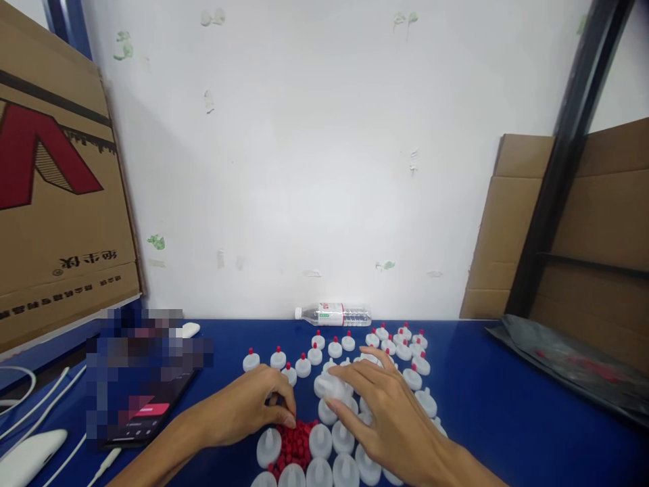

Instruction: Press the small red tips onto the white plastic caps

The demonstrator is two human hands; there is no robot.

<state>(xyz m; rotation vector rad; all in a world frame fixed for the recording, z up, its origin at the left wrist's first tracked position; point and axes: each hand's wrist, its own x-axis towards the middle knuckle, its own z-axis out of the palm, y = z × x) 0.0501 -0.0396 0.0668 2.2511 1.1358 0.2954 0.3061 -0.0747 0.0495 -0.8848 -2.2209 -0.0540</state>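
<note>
My left hand (268, 399) is closed in a pinch at the upper edge of a pile of small red caps (295, 446), with one red cap (290, 422) at its fingertips. Between the thumb and fingers of my right hand (378, 396) is a white nozzle lid (329, 386), slightly blurred. Bare white nozzle lids (320, 441) stand around the pile and partly under my right hand. Farther back, several white lids (278, 358) stand upright with red caps on their nozzles.
A clear water bottle (334, 314) lies by the wall on the blue table (487, 419). To the left are a phone (152, 406), white cables (48, 399) and a large cardboard box (61, 176). A dark plastic bag (572, 365) lies at right, near cardboard sheets (512, 230).
</note>
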